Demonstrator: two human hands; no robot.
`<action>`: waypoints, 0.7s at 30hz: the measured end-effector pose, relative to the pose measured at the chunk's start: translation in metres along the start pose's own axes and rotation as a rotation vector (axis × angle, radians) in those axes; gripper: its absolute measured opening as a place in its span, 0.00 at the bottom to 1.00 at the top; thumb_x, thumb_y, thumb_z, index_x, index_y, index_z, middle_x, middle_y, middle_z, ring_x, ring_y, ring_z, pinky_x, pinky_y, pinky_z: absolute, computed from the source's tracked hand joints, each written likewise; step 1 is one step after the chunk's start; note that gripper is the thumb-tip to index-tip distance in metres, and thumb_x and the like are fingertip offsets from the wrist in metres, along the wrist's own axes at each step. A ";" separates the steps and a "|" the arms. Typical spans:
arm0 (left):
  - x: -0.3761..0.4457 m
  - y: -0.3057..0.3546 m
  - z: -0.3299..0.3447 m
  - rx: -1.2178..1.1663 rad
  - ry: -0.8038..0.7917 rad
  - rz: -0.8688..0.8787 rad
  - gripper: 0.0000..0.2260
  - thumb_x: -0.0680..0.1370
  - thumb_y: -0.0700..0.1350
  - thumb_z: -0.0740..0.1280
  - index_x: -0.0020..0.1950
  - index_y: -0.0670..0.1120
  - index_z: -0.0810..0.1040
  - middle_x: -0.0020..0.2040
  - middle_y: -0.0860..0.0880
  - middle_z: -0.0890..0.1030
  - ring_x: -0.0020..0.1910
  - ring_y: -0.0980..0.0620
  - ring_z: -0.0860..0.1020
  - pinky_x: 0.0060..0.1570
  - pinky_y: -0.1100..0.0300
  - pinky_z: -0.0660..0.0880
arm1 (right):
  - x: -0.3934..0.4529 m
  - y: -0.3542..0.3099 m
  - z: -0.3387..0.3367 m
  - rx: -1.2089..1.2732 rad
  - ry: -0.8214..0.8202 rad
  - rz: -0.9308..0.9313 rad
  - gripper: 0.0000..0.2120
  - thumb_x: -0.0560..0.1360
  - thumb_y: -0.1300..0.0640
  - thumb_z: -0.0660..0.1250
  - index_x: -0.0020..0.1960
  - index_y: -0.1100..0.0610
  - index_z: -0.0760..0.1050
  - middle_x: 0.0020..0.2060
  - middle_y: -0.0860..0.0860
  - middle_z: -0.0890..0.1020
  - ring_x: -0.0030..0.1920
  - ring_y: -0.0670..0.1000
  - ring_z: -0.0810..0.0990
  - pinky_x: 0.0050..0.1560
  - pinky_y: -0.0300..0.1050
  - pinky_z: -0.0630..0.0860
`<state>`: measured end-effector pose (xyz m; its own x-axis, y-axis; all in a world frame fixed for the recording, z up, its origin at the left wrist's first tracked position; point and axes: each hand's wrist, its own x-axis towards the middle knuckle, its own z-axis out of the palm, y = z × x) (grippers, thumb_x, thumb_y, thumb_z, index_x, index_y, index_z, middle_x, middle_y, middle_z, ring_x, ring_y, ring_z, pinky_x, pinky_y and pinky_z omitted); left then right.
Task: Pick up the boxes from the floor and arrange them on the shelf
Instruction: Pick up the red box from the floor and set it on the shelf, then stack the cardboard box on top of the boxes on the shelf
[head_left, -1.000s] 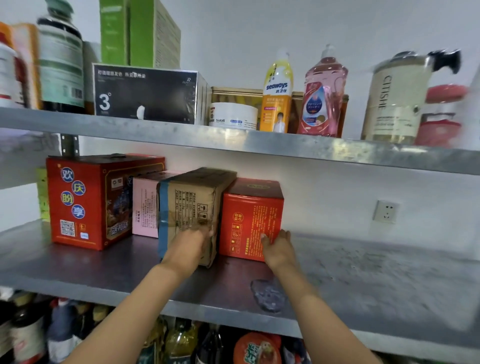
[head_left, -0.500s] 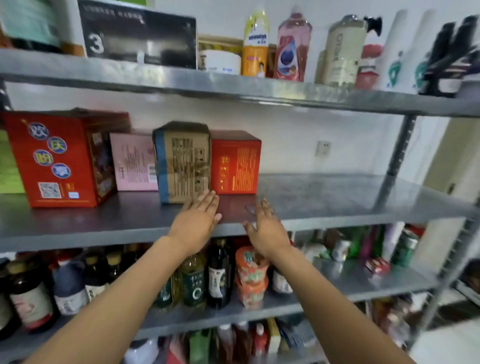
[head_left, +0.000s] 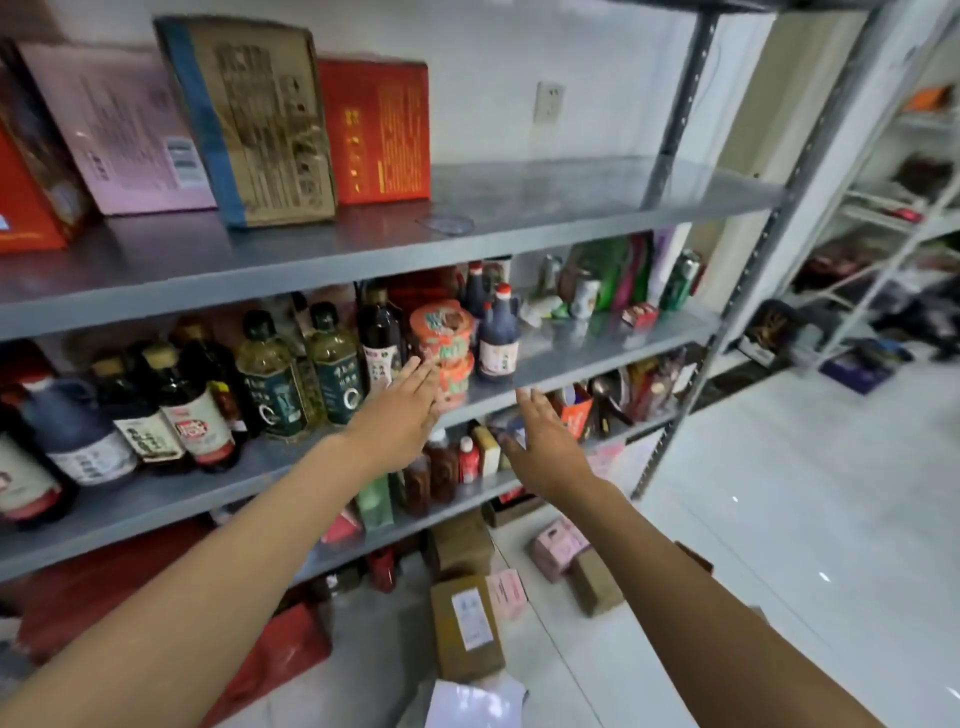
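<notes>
Both hands extended, fingers straight, nothing grasped.

Left hand and right hand hang in front of the bottle shelf, fingers released and touching no item. Above, on the grey metal shelf, a brown carton stands between a pink box and a red box, each just beside the next. On the floor below lie a labelled cardboard box, a pink carton and a small brown box.
</notes>
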<state>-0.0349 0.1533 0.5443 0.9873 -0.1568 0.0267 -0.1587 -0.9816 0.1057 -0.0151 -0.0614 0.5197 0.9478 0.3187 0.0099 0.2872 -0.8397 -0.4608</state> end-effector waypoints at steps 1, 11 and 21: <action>-0.002 0.005 0.009 -0.026 -0.022 0.009 0.25 0.84 0.51 0.47 0.79 0.42 0.48 0.79 0.48 0.47 0.78 0.51 0.43 0.75 0.47 0.52 | -0.011 0.007 0.008 -0.018 -0.020 0.022 0.32 0.82 0.48 0.57 0.80 0.54 0.48 0.79 0.55 0.50 0.78 0.54 0.50 0.75 0.50 0.55; -0.036 0.049 0.098 -0.131 -0.267 -0.003 0.25 0.84 0.52 0.47 0.78 0.41 0.49 0.79 0.46 0.49 0.78 0.50 0.45 0.75 0.46 0.54 | -0.092 0.062 0.076 0.011 -0.184 0.217 0.32 0.81 0.47 0.58 0.80 0.49 0.46 0.79 0.53 0.48 0.78 0.56 0.51 0.75 0.55 0.53; -0.100 0.057 0.249 -0.174 -0.537 -0.112 0.25 0.84 0.51 0.48 0.78 0.42 0.53 0.79 0.46 0.52 0.78 0.50 0.48 0.74 0.48 0.55 | -0.169 0.128 0.218 0.107 -0.413 0.384 0.31 0.82 0.46 0.55 0.80 0.50 0.45 0.79 0.53 0.48 0.78 0.54 0.51 0.76 0.52 0.58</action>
<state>-0.1400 0.0862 0.2999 0.8573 -0.1302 -0.4981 -0.0069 -0.9703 0.2417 -0.1688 -0.1263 0.2655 0.8426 0.1626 -0.5135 -0.1031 -0.8870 -0.4501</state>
